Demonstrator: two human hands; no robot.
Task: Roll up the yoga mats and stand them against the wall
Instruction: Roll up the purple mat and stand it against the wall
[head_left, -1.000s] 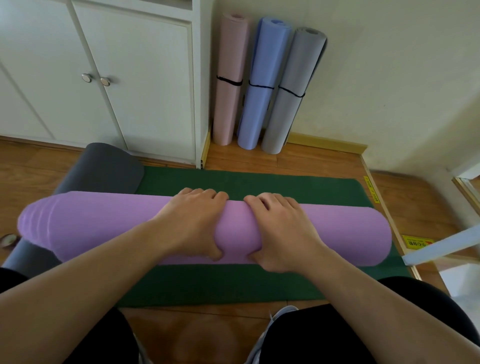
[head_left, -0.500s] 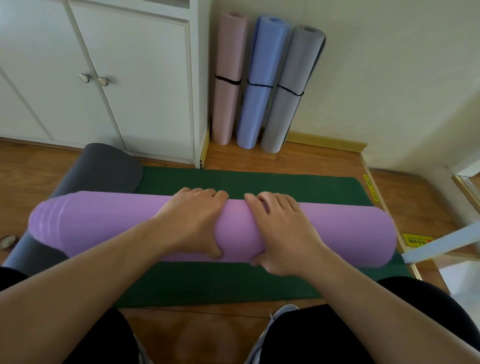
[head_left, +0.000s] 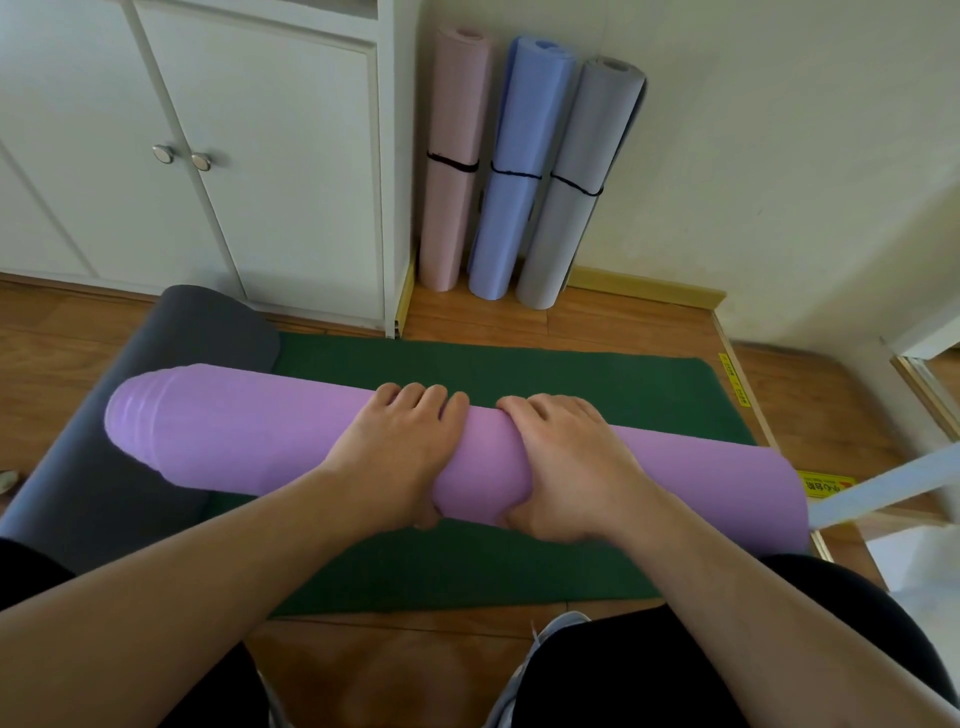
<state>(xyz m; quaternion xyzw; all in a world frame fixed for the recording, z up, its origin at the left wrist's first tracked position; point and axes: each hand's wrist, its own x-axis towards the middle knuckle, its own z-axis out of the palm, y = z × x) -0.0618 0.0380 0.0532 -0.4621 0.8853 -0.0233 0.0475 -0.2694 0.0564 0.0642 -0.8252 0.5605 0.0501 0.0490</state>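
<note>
**Both hands wrapped on the purple roll**

We have the purple mat rolled into a thick tube lying crosswise over the flat green mat, its left end reaching over the dark grey mat beside it. Our left hand and right hand sit side by side at the middle of the roll, close but not touching. Each hand is clamped on the tube: fingers curled over the far side of the roll, thumbs tucked under the near side, palms pressed on top. Both forearms reach forward from the lower corners and converge toward the roll, wrists nearly straight.

Ahead of us, three finished rolls stand upright against the wall: a pink mat, a blue mat and a light grey mat, each bound with a black band around its middle. They stand in the corner just beside the white cabinet, touching one another, the grey one leaning slightly. The wooden floor shows between them and the green mat.
</note>
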